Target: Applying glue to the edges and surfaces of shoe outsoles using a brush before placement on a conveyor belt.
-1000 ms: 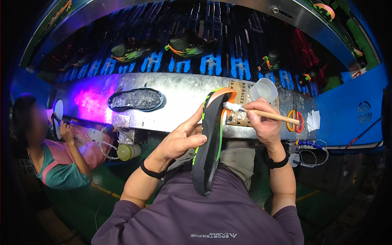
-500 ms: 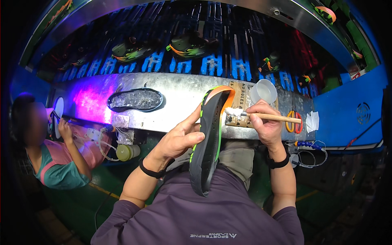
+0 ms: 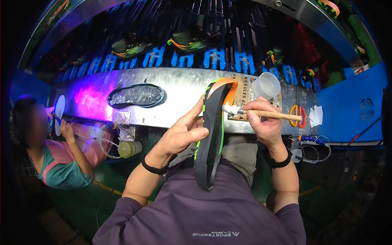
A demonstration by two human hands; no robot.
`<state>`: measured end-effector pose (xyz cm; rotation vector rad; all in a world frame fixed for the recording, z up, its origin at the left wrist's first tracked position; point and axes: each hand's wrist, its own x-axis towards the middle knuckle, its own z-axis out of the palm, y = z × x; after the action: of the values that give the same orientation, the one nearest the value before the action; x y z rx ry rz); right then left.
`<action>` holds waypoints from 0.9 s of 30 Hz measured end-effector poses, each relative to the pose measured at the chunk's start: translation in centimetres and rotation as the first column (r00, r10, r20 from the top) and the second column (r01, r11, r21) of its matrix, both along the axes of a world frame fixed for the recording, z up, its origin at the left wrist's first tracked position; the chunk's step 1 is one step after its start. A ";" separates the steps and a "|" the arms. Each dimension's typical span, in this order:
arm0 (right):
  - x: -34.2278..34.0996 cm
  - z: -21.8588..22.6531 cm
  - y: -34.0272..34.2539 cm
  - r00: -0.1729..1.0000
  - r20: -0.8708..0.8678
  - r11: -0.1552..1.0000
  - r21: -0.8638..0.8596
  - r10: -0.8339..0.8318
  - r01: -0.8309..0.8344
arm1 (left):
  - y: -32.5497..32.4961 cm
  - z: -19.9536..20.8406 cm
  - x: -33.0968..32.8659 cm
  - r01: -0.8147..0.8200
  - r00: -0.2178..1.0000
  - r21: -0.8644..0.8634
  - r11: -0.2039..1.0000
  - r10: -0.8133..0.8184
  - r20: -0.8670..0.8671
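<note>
My left hand (image 3: 182, 136) grips a black shoe sole (image 3: 209, 141) with green and orange edging. It stands lengthwise in front of me, its orange end over the bench and its other end near my shirt. My thumb lies across the side of the sole and the fingers go behind it. In my right hand (image 3: 265, 122) is a brush (image 3: 275, 115), pinched by its wooden handle. The white, loaded-looking bristles are at the sole's right edge, just below the orange part; whether they touch it I cannot tell.
On the metal bench (image 3: 175, 94) lies another dark sole (image 3: 136, 96). A translucent cup (image 3: 266, 85) stands on brown cardboard (image 3: 243, 92), with scissors (image 3: 297, 115) and white paper (image 3: 315, 116) to its right. Beyond is a rack with blue holders (image 3: 214, 59) and shoes. A co-worker (image 3: 65, 163) sits at left.
The sole has turned slightly in my left hand, showing less of its inner orange wall. The brush stays close to the same edge. The whole view has shifted a little.
</note>
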<state>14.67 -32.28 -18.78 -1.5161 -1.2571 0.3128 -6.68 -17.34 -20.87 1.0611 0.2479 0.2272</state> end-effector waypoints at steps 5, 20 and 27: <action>-0.8 0.3 0.0 0.994 0.084 0.998 -0.018 0.068 -0.067 | 0.3 -0.4 -0.3 0.003 0.999 -0.052 0.999 0.000 0.053; -3.4 0.6 -0.8 0.979 0.019 0.977 -0.080 0.202 -0.200 | 1.3 -0.6 -0.5 -0.049 0.998 -0.031 0.998 0.050 0.041; -3.8 2.3 0.6 0.960 0.039 0.927 -0.271 0.279 -0.259 | 1.1 -1.2 -0.3 -0.065 0.998 0.002 0.998 0.065 -0.002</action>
<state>10.87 -31.67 -16.45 -1.5888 -1.5367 0.6282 -6.96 -16.21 -22.04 1.0564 0.2838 0.2847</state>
